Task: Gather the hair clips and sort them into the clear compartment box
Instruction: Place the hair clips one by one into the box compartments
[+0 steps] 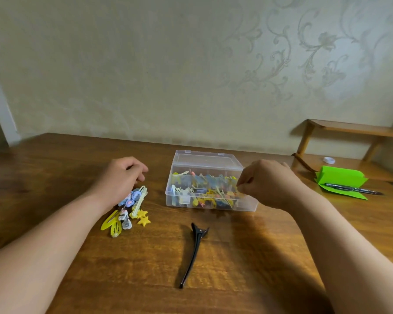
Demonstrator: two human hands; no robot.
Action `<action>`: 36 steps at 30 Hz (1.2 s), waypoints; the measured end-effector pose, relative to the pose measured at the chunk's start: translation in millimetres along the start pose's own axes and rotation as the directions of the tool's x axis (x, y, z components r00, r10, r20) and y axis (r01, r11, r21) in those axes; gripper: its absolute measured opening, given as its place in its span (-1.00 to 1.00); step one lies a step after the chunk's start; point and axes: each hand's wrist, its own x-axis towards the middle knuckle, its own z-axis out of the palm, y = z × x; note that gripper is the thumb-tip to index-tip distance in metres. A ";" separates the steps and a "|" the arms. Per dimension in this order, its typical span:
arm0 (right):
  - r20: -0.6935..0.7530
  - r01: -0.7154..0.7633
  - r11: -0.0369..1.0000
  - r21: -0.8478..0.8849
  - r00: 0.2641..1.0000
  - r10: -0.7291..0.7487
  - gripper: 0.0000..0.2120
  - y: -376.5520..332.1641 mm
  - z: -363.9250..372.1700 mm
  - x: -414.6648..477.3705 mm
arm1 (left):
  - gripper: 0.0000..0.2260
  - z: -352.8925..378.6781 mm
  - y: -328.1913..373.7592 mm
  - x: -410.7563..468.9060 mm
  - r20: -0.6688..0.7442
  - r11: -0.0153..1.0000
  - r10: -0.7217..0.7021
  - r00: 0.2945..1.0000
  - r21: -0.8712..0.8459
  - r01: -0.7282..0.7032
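The box (247,206) sits mid-table (55,168) with its lid (204,158) tipped back, likely so both hands can reach in; its compartments already hold many coloured clips; a loose pile (128,210) of yellow and blue clips lies to its left, well apart, and a long black clip (194,252) lies alone in front, so gathering looks partly done; the left hand (120,177) hovers palm-down over the pile's far end, fingers curled, and I cannot tell whether it grips a clip; the right hand (267,183) is at the box's right edge, wrist raised, fingertips bunched as if pinching, though nothing between them can be made out.
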 end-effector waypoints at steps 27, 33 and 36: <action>0.189 0.591 0.800 -0.099 0.801 -0.568 -0.71 -165.0 16.8 -7.9 | -0.77 2.2 0.1 8.2 -0.013 0.994 -0.083 0.996 -0.078 0.082; 0.277 0.579 0.815 -0.038 0.789 -0.548 -0.78 -168.4 11.8 -8.3 | -0.79 2.9 1.7 6.5 -0.011 0.994 -0.077 0.997 -0.077 0.076; 0.298 0.572 0.819 -0.032 0.788 -0.539 -0.76 -168.1 10.8 -11.0 | -0.80 2.4 3.7 4.8 -0.014 0.995 -0.076 0.997 -0.068 0.075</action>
